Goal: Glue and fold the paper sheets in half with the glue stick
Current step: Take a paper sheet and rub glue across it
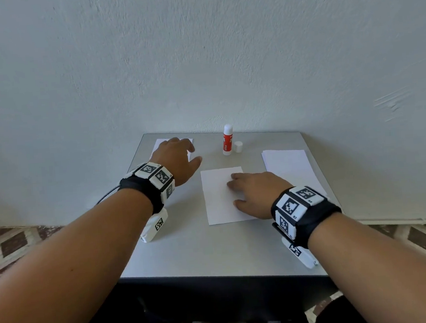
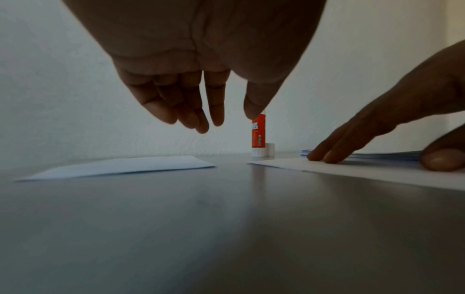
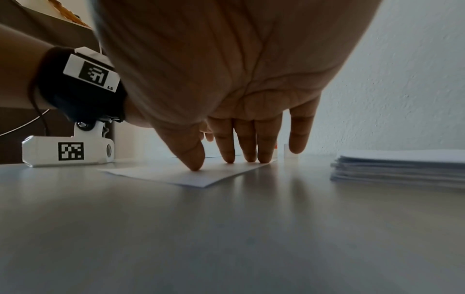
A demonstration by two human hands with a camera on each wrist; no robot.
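A white paper sheet (image 1: pixel 219 199) lies flat in the middle of the grey table (image 1: pixel 214 248). My right hand (image 1: pixel 254 192) presses on it with straight fingers and thumb (image 3: pixel 193 157). An uncapped red and white glue stick (image 1: pixel 227 140) stands upright at the table's back edge, its white cap (image 1: pixel 238 146) beside it. My left hand (image 1: pixel 178 156) hovers open with loose fingers (image 2: pixel 191 117) above the table, over a folded sheet (image 2: pixel 120 167) at the back left, holding nothing. The glue stick (image 2: pixel 258 135) shows past the left thumb.
A stack of white sheets (image 1: pixel 290 170) lies at the right side of the table, seen as a pile (image 3: pixel 400 167) in the right wrist view. A pale wall stands directly behind the table. Patterned floor tiles (image 1: pixel 15 243) flank the table.
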